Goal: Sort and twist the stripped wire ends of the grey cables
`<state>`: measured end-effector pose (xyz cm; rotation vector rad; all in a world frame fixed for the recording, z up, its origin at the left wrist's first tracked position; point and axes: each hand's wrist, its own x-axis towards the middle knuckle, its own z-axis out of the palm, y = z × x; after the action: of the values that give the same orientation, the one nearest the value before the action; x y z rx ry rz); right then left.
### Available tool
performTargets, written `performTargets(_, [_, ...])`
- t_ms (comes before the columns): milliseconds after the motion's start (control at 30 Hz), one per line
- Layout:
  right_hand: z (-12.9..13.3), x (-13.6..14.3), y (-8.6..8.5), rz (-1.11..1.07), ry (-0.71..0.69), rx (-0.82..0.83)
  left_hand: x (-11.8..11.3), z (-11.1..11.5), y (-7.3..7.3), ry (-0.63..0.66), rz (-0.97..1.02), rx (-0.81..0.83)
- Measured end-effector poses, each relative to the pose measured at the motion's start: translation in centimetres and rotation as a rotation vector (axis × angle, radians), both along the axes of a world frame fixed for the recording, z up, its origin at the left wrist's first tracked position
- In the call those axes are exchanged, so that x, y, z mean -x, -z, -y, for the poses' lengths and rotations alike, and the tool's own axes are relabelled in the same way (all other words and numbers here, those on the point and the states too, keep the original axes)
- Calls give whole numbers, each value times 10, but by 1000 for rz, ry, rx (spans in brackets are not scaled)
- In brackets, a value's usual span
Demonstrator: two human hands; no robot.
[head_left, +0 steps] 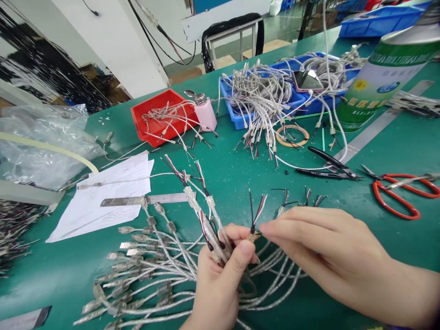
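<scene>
My left hand (pixel 223 279) is closed around several clear-jacketed USB cables (pixel 202 206). Between its thumb and index finger one cable end (pixel 252 231) stands upright, its black, red and white wires fanned out above a black sleeve. My right hand (pixel 323 252) has its fingertips pinched together beside that sleeve, at what looks like a thin black wire; the grip itself is partly hidden. USB plugs (pixel 127 252) of the bundle spread over the green table (pixel 192 160) to the left. More stripped cable ends (pixel 305 195) lie behind my right hand.
Red-handled scissors (pixel 398 192) and black cutters (pixel 330 165) lie at the right, near a tall green can (pixel 374 87). Behind are a blue tray (pixel 233 114) of cables, a red tray (pixel 139 123) and a pink pump bottle (pixel 206 115). A steel ruler (pixel 120 201) rests on paper (pixel 79 211).
</scene>
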<state>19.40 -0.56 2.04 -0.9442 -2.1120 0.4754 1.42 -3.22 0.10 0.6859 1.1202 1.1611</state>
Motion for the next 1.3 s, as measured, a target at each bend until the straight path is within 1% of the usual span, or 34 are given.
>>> performTargets(100, [-3, 0, -3, -107, -50, 211, 0, 0, 0, 18, 15, -16])
performTargets(167, [-2, -1, -4, -144, -54, 280, 0, 0, 0, 18, 14, -20])
performTargets(200, [-2, -1, -4, -145, -54, 269, 0, -1, 0, 15, 12, -21])
performTargets(367, [1, -2, -4, -94, -74, 82, 1, -1, 1, 3, 17, -23])
performTargets(533, [0, -2, -4, -27, -77, 22, 1, 1, 3, -9, 50, -17])
performTargets(1033, [4, -2, -2, 2, -47, -21, 0, -1, 0, 14, 24, -44])
performTargets(1300, [6, -1, 1, 22, -20, -40, -1, -2, 0, 18, 27, -46])
